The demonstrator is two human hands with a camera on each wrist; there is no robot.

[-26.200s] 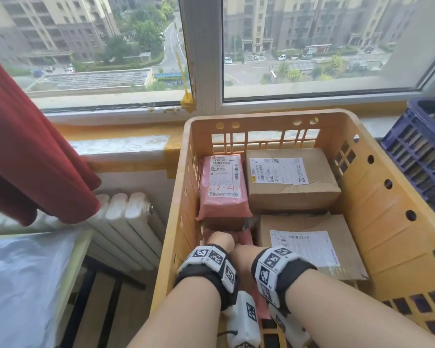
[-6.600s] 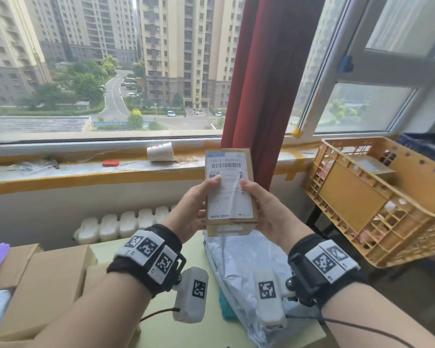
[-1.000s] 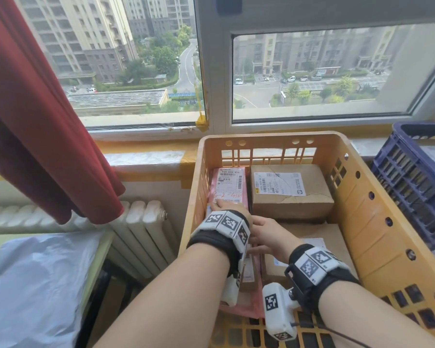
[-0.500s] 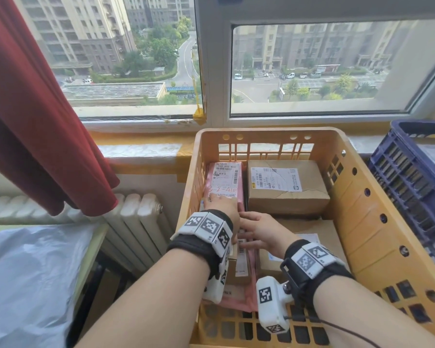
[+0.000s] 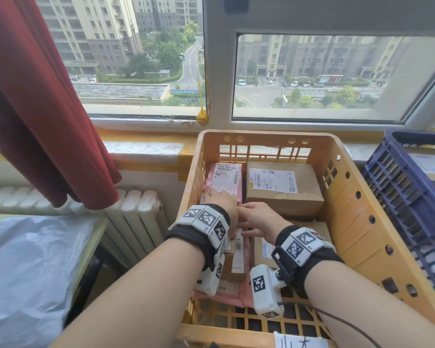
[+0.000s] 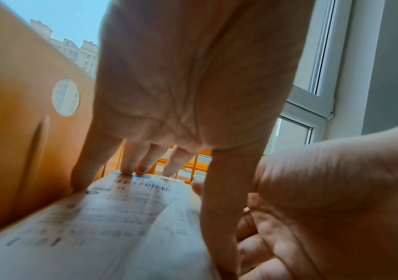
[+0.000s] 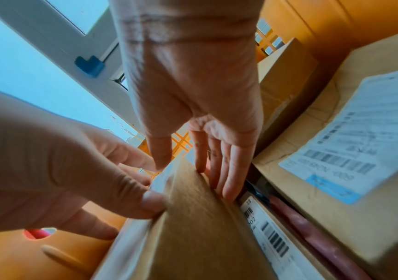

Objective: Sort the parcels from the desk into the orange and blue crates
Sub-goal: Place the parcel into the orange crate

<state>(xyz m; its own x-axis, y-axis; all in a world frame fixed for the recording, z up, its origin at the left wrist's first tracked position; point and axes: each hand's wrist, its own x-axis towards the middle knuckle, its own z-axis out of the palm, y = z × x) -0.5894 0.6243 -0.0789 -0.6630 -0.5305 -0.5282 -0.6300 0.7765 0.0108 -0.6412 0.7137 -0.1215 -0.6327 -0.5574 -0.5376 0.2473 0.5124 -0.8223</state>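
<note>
The orange crate (image 5: 266, 134) stands under the window with both my hands inside it, near its left wall. Between them is a small brown parcel (image 5: 237, 249) with a white label (image 6: 111, 217), lying on a pink mailer bag. My left hand (image 5: 220, 200) spans it: fingertips (image 6: 130, 170) on the far end, thumb down the right side. My right hand (image 5: 255, 218) holds its right edge, thumb on top and fingers (image 7: 217, 170) down the brown side (image 7: 200, 227). Most of the parcel is hidden under my wrists in the head view.
A pink labelled parcel (image 5: 225, 177) and two brown boxes (image 5: 281, 187) (image 5: 261, 249) lie in the crate. The blue crate (image 5: 409, 197) stands to the right. A red curtain (image 5: 35, 109), a radiator (image 5: 133, 217) and a grey bag (image 5: 28, 272) on the desk are at the left.
Since 6.6 s ago the parcel has gone from in front of me into the orange crate. Over the last second both hands stayed on it, sliding slightly toward the far end.
</note>
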